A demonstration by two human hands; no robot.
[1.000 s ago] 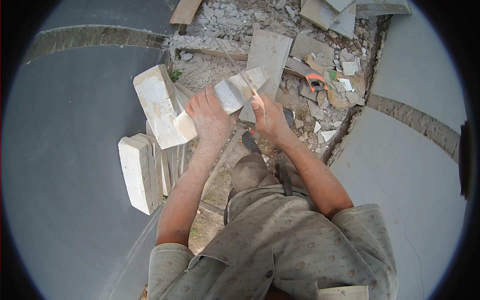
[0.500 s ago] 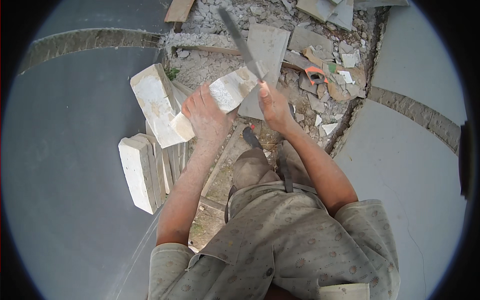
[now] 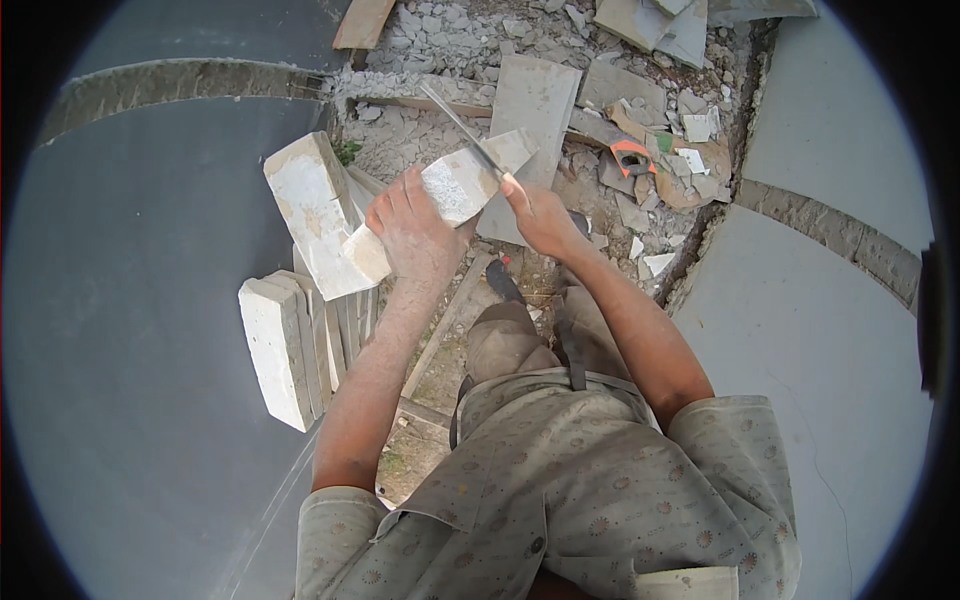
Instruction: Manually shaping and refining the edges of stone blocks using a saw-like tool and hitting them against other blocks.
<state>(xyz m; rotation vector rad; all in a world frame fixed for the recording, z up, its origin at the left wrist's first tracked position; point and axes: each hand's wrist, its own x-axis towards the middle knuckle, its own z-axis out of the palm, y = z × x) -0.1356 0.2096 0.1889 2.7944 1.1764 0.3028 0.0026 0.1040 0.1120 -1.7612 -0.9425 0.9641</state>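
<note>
While the view looks down from the head, both hands meet at centre frame over rubble.
Left hand: the left hand (image 3: 415, 232) is wrapped tight around a pale stone block (image 3: 440, 195), held up just above centre.
Right hand: the right hand (image 3: 540, 215) is closed on the handle of a flat metal blade (image 3: 462, 128), whose edge lies on the block's upper right end.
Risk: judged from the pose, the blade could glance off toward the left thumb, since the fingers sit near the struck end; a chip could also fly up.
Surroundings: stacked pale slabs (image 3: 290, 350) at left centre, another slab (image 3: 310, 210) leaning just beside the left hand.
Obstructions: broken tiles (image 3: 535, 100) and rubble (image 3: 640, 190) crowd the upper frame; grey curved walls flank both sides.
</note>
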